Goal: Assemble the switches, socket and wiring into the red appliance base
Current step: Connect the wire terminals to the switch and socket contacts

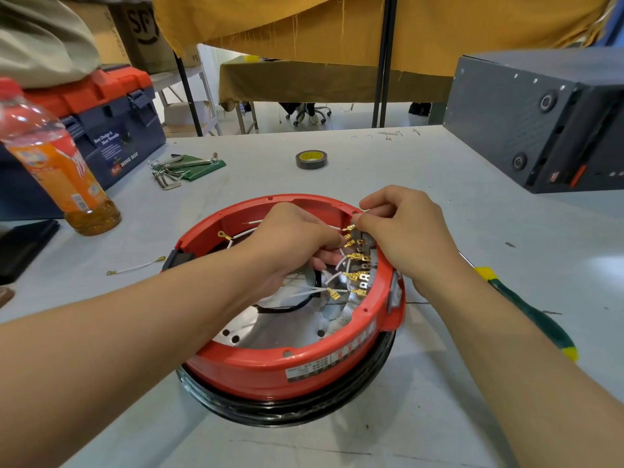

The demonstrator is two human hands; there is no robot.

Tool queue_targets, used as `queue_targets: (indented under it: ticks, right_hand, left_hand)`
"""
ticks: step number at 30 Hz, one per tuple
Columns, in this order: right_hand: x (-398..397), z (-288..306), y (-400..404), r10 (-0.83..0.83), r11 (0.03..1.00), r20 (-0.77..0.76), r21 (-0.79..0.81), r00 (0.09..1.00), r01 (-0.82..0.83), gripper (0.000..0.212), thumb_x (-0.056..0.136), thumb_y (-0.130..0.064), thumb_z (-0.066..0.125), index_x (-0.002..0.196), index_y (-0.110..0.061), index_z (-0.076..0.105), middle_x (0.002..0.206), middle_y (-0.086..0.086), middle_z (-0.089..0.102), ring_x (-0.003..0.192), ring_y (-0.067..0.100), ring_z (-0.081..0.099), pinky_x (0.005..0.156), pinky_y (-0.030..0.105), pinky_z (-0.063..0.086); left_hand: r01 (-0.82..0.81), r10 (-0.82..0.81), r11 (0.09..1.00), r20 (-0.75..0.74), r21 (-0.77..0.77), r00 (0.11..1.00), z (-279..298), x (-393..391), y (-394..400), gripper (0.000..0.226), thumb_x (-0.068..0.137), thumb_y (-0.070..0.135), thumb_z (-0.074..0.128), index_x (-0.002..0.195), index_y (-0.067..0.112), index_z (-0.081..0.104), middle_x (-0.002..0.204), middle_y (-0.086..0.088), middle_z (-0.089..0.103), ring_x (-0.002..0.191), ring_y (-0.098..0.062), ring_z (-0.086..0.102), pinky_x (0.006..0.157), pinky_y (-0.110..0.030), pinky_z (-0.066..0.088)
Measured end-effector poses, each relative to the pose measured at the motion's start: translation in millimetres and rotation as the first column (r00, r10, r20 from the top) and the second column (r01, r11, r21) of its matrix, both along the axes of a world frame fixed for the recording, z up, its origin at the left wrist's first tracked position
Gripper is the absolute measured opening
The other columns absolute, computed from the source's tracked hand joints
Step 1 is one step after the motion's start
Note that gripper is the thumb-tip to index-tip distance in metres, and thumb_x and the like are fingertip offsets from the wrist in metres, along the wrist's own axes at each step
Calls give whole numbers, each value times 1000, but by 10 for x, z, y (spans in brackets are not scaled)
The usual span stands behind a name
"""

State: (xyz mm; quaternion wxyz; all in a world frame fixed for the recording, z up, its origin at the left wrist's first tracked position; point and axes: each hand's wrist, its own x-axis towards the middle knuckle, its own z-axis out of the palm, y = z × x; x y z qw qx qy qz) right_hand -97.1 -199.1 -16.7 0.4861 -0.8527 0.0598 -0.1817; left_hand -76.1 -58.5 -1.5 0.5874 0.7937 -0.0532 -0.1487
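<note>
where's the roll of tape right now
In the head view, the dark roll of tape with a yellow core lies flat on the grey table, beyond the red appliance base, right of the hex keys.

Blue toolbox (101,143): "WING BOX". Cardboard box (145,32): "SF". Red base label (307,368): unreadable.

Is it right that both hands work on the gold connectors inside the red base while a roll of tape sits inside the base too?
Not quite. The head view shows the roll of tape on the table beyond the red base, not inside. Both hands, left and right, work on the gold connectors.
</note>
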Motion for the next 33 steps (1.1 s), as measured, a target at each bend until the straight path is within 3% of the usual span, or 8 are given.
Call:
queue_targets:
  ticks: [5, 12, 19, 23, 28, 33]
  right_hand:
    - [-15, 13, 0, -14, 1000, 33, 5, 999, 14, 7, 80, -14, 69, 86, -17, 67, 78, -1, 67, 76, 11, 64, 72, 26, 53]
    - [-27, 12, 11, -27, 999, 66, -24, 997, 29, 7, 78, -13, 70, 78, -20, 68, 72, -7, 67, 72, 5, 63, 71, 23, 51]
    - [-33, 11, 9, -25, 998, 78, -47, 997, 29, 10, 79, -14, 70, 76, -23, 66, 70, -10, 65, 70, 2, 61, 67, 15, 47]
    - [-35, 13, 5, -19, 997, 86, -69, 996, 25, 10, 79, -14, 70, 76, -23, 67, 68, -14, 62, 69, 0, 60, 67, 13, 46]
    - [-32, 10, 5, -11, 997, 95, -71, 995, 18, 11, 79, -13, 69, 76, -23, 67, 66, -14, 61, 67, 0, 59, 67, 13, 46]
    - [-21, 7, -1, -2, 996, 94, -89, 996, 10, 11, 80, -14, 69, 77, -23, 65, 68, -13, 60, 68, 1, 58, 66, 14, 46]
  left_hand:
    - [-36, 33, 999, -101, -26, 994, 5, 34, 9, 6, 80, -1, 66, 82, -6, 70, 60, -9, 66, 48, -11, 60, 41, -16, 45]
    - [-34, 33, 999, -80, -7, 996, -17, 59, -11, 5, 80, -2, 67, 76, -5, 69, 57, -9, 64, 50, -14, 56, 48, -16, 49]
    - [-40, 40, 999, -64, 0, 997, -22, 71, -36, 9, 80, -3, 66, 84, -10, 68, 59, -11, 62, 46, -13, 55, 53, -18, 50]
    - [-41, 40, 999, -60, -9, 997, -13, 61, -46, 4, 80, -4, 66, 78, -7, 68, 55, -9, 62, 44, -11, 57, 49, -15, 51]
    - [-12, 12, 1000, -32, -10, 999, -15, 47, -58, 16, 80, -6, 64, 65, -2, 64, 56, -10, 60, 42, -11, 54, 46, -15, 47]
    - [13, -13, 1000, -7, 25, 1000, -11, 40, -41, 14, 82, -2, 66, 68, -1, 66, 56, -10, 62, 45, -11, 54, 49, -15, 49]
